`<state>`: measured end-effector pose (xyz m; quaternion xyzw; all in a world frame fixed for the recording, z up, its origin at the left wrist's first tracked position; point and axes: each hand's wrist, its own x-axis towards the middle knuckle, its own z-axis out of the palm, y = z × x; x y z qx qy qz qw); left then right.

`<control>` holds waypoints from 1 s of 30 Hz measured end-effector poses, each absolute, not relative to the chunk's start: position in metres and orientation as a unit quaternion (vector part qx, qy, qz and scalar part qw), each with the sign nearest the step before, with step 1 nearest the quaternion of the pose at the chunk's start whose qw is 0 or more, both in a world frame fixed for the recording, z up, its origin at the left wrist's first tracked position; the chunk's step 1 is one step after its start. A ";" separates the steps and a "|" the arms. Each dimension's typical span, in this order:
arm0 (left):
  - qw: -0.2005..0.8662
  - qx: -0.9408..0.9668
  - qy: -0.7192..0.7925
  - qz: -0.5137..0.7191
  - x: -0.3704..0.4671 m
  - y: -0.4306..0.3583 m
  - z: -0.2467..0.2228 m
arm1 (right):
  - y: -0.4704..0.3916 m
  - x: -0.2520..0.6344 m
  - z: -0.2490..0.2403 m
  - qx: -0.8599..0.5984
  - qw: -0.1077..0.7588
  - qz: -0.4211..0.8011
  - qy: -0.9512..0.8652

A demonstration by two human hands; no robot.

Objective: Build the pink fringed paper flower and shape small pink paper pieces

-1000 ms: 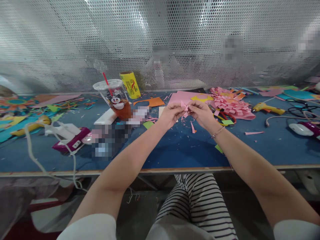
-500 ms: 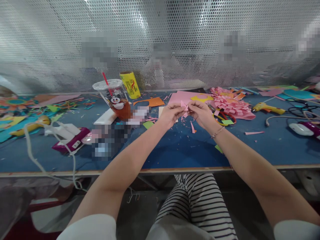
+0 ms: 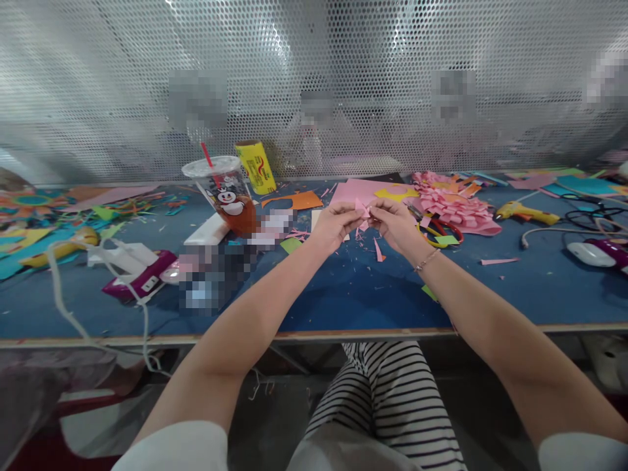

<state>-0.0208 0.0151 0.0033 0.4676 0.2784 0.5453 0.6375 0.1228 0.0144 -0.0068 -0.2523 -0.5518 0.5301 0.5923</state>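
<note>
Over the middle of the blue table [image 3: 363,294], a small piece of pink paper [image 3: 362,208] is pinched between my two hands. My left hand [image 3: 336,224] grips its left side with thumb and fingertips; my right hand [image 3: 391,221] grips the right side. The paper looks folded to a point, though fingertips cover part of it. Pink scraps lie just under the hands. Behind them is a larger pink sheet [image 3: 347,190] with a yellow cut-out [image 3: 397,193] on it. Beside my right hand rest red-and-yellow-handled scissors [image 3: 449,230] and a fringed pink paper piece [image 3: 458,204].
A lidded drink cup [image 3: 233,203] with a red straw and a yellow can-shaped container [image 3: 256,167] stand at the back left. Yellow glue guns [image 3: 527,211] lie on both sides. A purple power strip [image 3: 140,278] with white cords sits left. A perforated metal panel [image 3: 314,59] borders the back.
The pink paper has shifted very slightly between my fingertips. Both hands stay in nearly the same place, and the things on the table have not moved.
</note>
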 end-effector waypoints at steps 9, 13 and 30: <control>0.603 0.497 0.274 0.560 -0.021 0.014 0.004 | 0.018 0.123 -0.009 -0.238 0.596 0.534 -0.550; 0.601 0.494 0.282 0.562 -0.021 0.013 0.005 | 0.017 0.123 -0.008 -0.242 0.595 0.531 -0.553; 0.613 0.491 0.299 0.542 -0.021 0.014 0.005 | 0.018 0.126 -0.006 -0.345 0.552 0.388 -0.653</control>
